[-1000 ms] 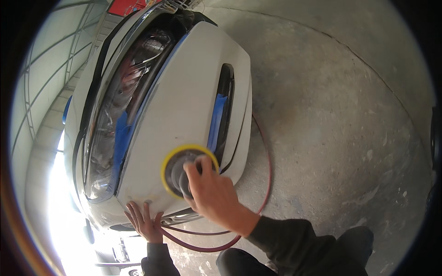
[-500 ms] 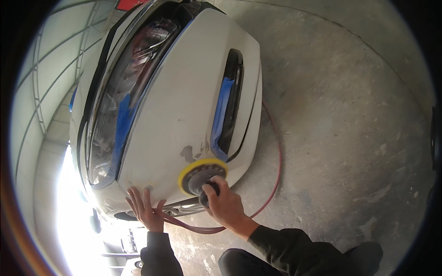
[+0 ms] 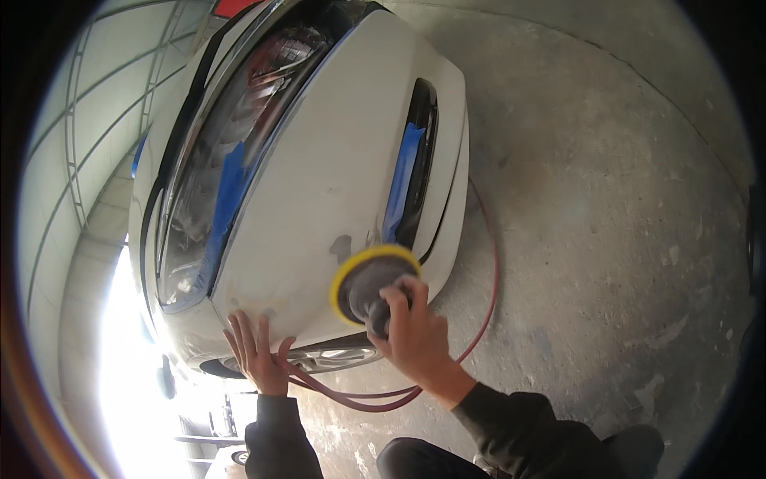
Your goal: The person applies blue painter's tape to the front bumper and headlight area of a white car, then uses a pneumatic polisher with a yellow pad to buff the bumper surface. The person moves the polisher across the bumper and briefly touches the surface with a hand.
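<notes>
My right hand [image 3: 419,327] is wrapped round the grip of a disc sander [image 3: 369,287] with a yellow-rimmed round pad. The pad is at the corner of a white car bumper [image 3: 311,211], just below a grey bare patch [image 3: 341,249]; whether it touches is hard to tell. My left hand [image 3: 259,355] lies on the bumper above the wheel arch, fingers spread. A red hose [image 3: 351,404] passes beside its thumb and loops under my right wrist.
Blue masking tape [image 3: 227,203] edges the headlight [image 3: 199,184], and another strip [image 3: 404,180] lines the dark bumper slot. A wheel [image 3: 339,354] shows under the arch. Concrete floor [image 3: 606,231] spreads to the right. Bright light enters at lower left.
The sander and my right hand have moved right and slightly up. The car has shifted a little right and up in view; my left hand stays on the bumper.
</notes>
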